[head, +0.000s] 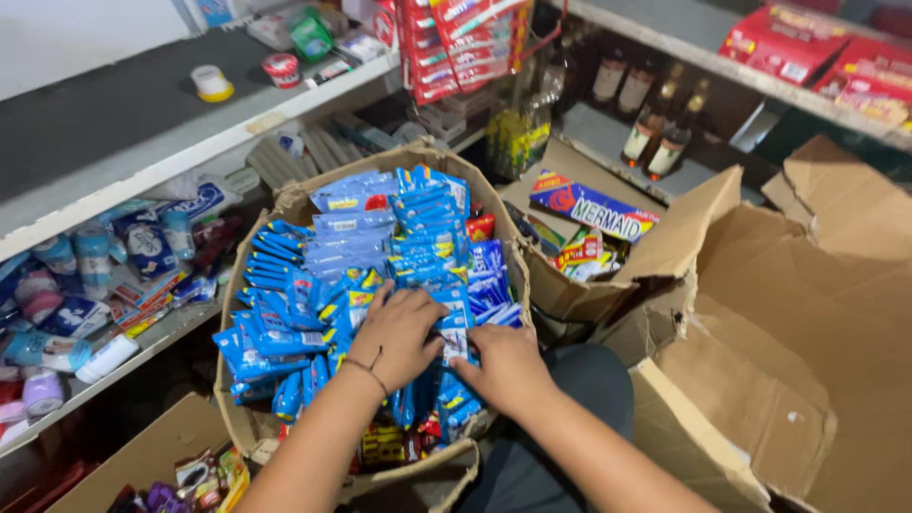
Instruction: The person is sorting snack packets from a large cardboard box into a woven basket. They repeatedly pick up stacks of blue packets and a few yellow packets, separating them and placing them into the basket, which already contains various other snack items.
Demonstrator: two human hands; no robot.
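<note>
Left hand (pixel 394 334) flat on blue packets (pixel 332 285), gripping none; right hand (pixel 503 366) pinching one packet's edge. Packets fill the box (pixel 249 418) — mostly stacked in rows, front ones loose, unsorted.

Shelves: white-edged shelf (pixel 190 152) at left with a dark top, a lower one (pixel 142 347) beneath it.
Back: grey shelf (pixel 665 28) above a recess (pixel 608 133).
Light: even, indoor.
</note>
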